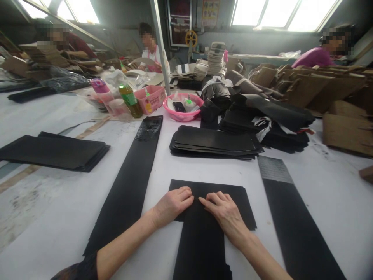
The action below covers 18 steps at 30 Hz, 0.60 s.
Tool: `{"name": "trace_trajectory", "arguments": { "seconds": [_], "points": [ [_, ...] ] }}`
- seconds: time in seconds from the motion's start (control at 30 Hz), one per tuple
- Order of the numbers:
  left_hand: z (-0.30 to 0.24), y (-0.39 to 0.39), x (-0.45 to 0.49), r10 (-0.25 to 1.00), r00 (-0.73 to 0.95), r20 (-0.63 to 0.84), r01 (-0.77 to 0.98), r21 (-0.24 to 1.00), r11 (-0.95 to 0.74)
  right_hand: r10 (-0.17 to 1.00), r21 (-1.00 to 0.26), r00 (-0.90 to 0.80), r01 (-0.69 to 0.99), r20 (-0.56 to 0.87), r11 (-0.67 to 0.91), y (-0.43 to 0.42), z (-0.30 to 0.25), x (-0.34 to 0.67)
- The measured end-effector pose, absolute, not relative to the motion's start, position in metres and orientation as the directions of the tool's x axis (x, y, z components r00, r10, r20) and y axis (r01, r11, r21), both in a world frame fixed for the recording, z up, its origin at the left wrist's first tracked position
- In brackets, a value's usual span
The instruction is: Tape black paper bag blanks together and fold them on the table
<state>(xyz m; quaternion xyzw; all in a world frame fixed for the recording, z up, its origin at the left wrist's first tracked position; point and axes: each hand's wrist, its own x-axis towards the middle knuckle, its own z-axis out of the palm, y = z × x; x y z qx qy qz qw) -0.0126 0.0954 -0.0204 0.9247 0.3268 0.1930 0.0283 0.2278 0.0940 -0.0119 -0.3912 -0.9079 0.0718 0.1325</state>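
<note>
A black rectangular sheet (233,192) lies crosswise on the white tabletop in front of me. Over its middle sits the end of a black strip (201,249), which runs down towards the bottom edge of the view. My left hand (174,203) is on the left side of this overlap, fingers curled together with thumb and fingertips at the strip's end. Opposite it, my right hand (223,210) has its thumb and index finger pinched at the same end. The two hands are a small gap apart. What lies under the fingertips is hidden.
Long black strips lie to the left (125,186) and right (300,221). Beyond are a stack of black sheets (214,142), another stack (52,151), a pink basin (183,115), a green bottle (130,102) and brown pieces (346,128). Several people work farther back.
</note>
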Motion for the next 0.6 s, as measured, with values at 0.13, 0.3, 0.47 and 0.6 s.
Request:
{"name": "trace_trajectory", "arguments": {
  "seconds": [0.13,0.3,0.47,0.6],
  "points": [
    [-0.0187,0.0951,-0.0120,0.611,0.719,0.332,0.598,0.152,-0.787,0.730,-0.220,-0.659,0.696,0.181,0.684,0.0931,-0.0103,0.2272],
    [-0.0188,0.0953,-0.0122,0.600,0.723,0.341,0.595,0.132,-0.793,0.731,-0.222,-0.662,0.697,0.167,0.682,0.0937,-0.0080,0.2261],
    [-0.0184,0.0950,-0.0138,0.589,0.740,0.325,0.585,0.120,-0.802,0.726,-0.222,-0.679,0.696,0.108,0.683,0.0958,-0.0047,0.2254],
    [-0.0190,0.0937,-0.0144,0.587,0.746,0.313,0.590,0.097,-0.801,0.725,-0.220,-0.682,0.696,0.094,0.683,0.0956,-0.0043,0.2248]
  ]
}}
